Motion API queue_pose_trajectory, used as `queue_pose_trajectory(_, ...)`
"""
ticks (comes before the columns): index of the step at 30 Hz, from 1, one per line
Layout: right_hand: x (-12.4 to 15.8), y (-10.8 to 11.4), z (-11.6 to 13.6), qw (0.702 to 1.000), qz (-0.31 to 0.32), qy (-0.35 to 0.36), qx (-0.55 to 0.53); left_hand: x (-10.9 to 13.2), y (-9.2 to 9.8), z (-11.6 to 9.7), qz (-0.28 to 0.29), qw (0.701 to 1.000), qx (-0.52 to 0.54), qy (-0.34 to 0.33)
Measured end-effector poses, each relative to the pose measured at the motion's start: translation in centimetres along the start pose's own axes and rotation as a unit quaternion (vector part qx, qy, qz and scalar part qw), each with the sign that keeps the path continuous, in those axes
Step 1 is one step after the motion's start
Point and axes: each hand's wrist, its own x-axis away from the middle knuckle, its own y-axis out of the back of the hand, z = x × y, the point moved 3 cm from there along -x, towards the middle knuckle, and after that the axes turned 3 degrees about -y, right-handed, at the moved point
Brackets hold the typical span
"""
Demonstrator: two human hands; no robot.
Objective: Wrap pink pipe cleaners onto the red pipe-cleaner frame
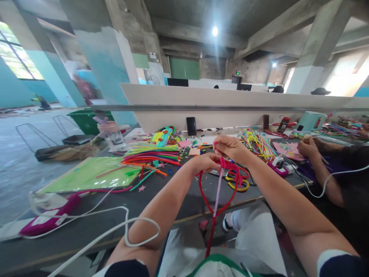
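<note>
Both my hands meet above the table's front part, around a shape made of red and pink pipe cleaners (201,192). My left hand (206,163) pinches the top of this shape from the left. Just above it, my right hand (230,148) has its fingers closed on the pink upper end. Below them the red loop hangs open, with a light pink twisted stem (218,192) running down its middle. A red stalk (211,236) continues toward my lap. Behind the loop lie yellow and red pipe cleaner rings (240,184).
Bundled coloured pipe cleaners (151,156) lie left of centre beside a green plastic-covered sheet (95,173). A phone (191,126) leans at the back. White cables cross near my left arm by a purple glue gun-like device (52,219). At right, another person's hands (309,148) work.
</note>
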Motion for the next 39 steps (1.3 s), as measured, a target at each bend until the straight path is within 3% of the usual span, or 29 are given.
queue_pose_trajectory(3,-1.1,-1.1,-0.1,0.996,0.084,0.013,-0.016,0.4,0.9,0.8,-0.036,0.999,-0.002,0.013)
queue_pose_trajectory(6,-2.3,-0.8,-1.6,0.992,0.114,-0.007,-0.052,0.9,2.0,1.6,-0.014,0.999,0.008,0.032)
queue_pose_trajectory(8,-3.2,-0.2,-3.3,0.991,0.102,-0.023,-0.088,1.0,2.7,2.0,0.009,0.999,0.015,0.032)
queue_pose_trajectory(11,-4.8,0.6,-6.3,0.987,0.063,-0.037,-0.141,0.8,3.7,2.8,0.000,1.000,0.014,0.020)
queue_pose_trajectory(18,-7.8,1.3,-13.4,0.971,-0.025,-0.079,-0.223,-0.7,6.8,6.6,-0.068,0.997,-0.039,0.009)
queue_pose_trajectory(22,-8.9,0.9,-16.4,0.965,-0.044,-0.090,-0.243,-1.7,9.0,8.6,-0.123,0.986,-0.112,-0.008)
queue_pose_trajectory(29,-10.3,-0.6,-19.7,0.965,-0.030,-0.118,-0.234,-1.9,10.6,10.2,-0.094,0.970,-0.211,-0.073)
queue_pose_trajectory(35,-10.4,-1.6,-21.2,0.961,-0.027,-0.111,-0.250,-2.3,10.8,11.9,-0.205,0.919,-0.319,-0.105)
queue_pose_trajectory(39,-10.3,-1.6,-21.4,0.960,-0.035,-0.107,-0.258,-2.9,10.5,12.2,-0.231,0.924,-0.288,-0.101)
